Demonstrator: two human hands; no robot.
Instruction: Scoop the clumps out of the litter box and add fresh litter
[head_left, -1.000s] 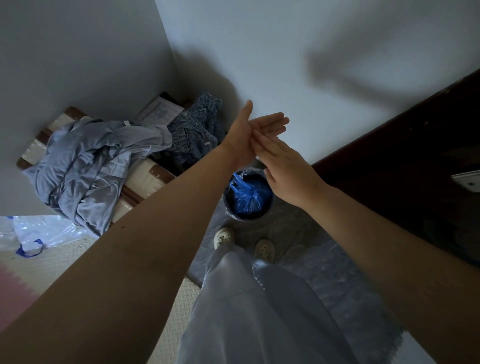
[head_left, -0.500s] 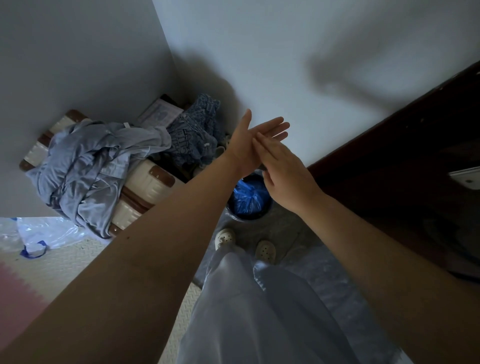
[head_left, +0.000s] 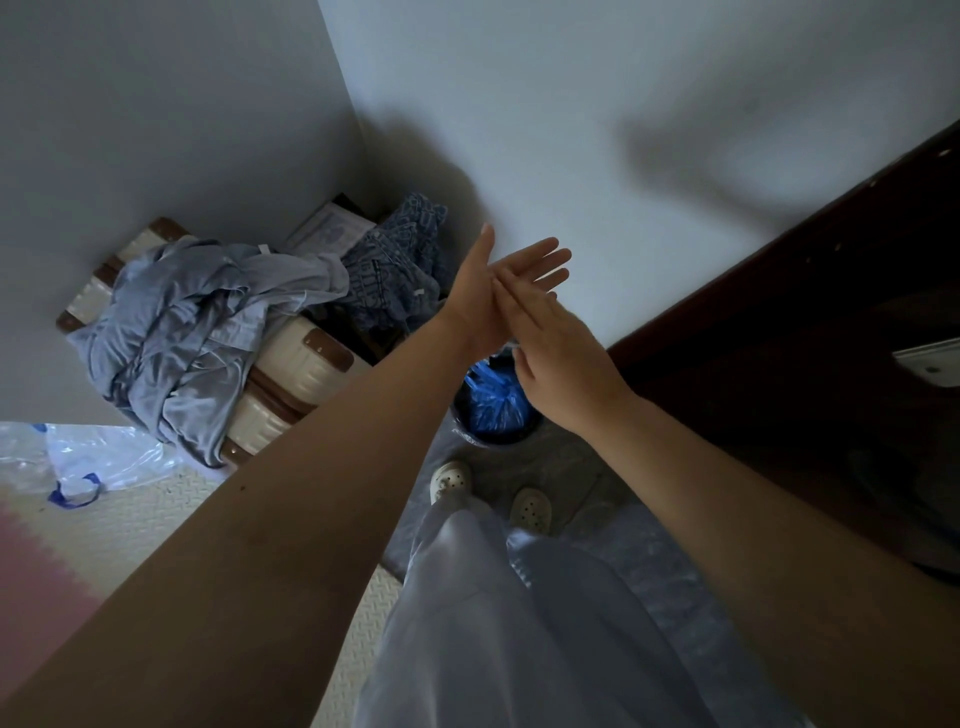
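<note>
Both arms reach out in front of me over a small round dark bin that holds a crumpled blue bag. My left hand is held palm up with straight fingers. My right hand lies flat across it, its fingers pressed on the left palm. Neither hand holds anything. No litter box, scoop or litter bag is in view.
A cream suitcase with brown corners lies in the wall corner under a pile of grey clothes and denim. A clear plastic bag lies on the foam floor mat at left. Dark furniture stands right. My feet in pale clogs stand on plastic sheeting.
My right hand has slid a little back along the left palm, towards the wrist. Both hands stay pressed together above the bin.
</note>
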